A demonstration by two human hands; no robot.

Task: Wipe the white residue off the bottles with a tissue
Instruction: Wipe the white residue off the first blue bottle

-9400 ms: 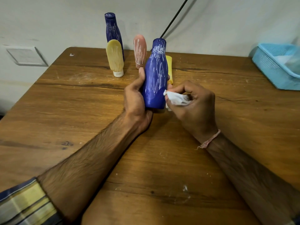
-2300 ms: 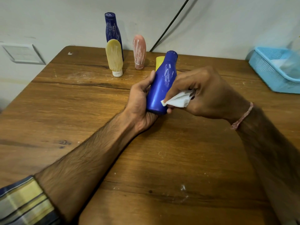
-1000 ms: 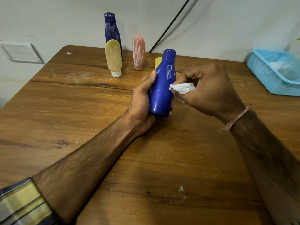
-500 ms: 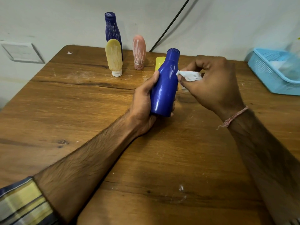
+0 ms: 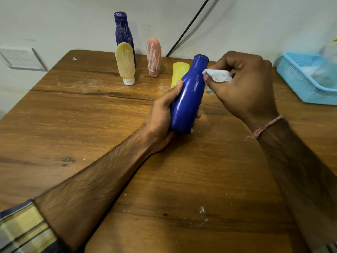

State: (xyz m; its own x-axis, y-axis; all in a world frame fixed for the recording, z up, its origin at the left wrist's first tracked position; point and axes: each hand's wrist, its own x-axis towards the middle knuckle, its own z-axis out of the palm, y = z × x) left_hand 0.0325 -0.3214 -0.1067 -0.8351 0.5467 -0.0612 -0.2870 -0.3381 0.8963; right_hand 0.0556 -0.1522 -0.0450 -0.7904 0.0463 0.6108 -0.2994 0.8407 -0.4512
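Tissue in right fingers, against blue bottle

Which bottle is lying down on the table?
The bright yellow bottle, flat behind the held blue bottle. The dark blue bottle, pale yellow tube and pink tube stand upright.

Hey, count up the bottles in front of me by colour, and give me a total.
Blue: 2 (held blue bottle, streaked blue bottle by the wall)
Yellow: 2 (standing yellow tube, lying yellow bottle)
Pink: 1 (pink tube)
Total: 5
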